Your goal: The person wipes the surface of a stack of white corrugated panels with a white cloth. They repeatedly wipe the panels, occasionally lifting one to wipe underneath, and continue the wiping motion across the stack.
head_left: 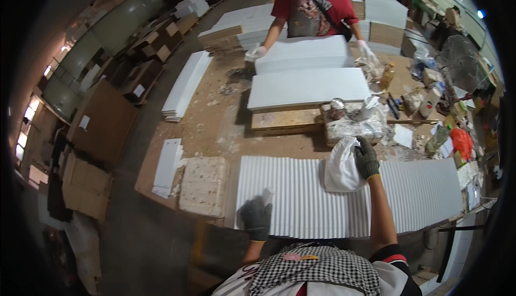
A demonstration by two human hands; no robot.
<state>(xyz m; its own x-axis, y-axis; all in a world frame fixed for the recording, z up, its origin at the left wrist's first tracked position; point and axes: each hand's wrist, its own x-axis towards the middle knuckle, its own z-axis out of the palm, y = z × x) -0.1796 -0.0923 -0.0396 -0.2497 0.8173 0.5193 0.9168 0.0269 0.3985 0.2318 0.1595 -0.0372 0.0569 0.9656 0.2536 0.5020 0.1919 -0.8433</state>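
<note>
- So, key relation: white bag (343,170) vs. row of white strips (295,188). Bag sits about midway along the row, toward the far side; its top pokes past the far edge.
- Row's long axis runs left-right across the near side of the table (215,121), bent by the lens. Each strip runs near-far, square to that axis.
- Bag's longer axis is roughly near-far too, so in line with the strips. Gathered end is away from the body, full end toward it.
- Right hand (367,159): gloved, fingers closed around the bag's upper right side. Forearm crosses the row just right of the bag.
- Can't tell if the bag's weight is on the strips or hanging from that hand.
- Left hand (255,215): gloved, at the row's near left corner, well apart from the bag, which lies to its right and farther out. Small pale piece at its fingertips; blurred, can't tell if gripped.
- Neighbours: speckled block (204,186) just beside the row's left end; white-crusted block (352,130) just beyond the bag.
- Right is clearly the nearer hand to the bag; left is nearer the row's left end.
</note>
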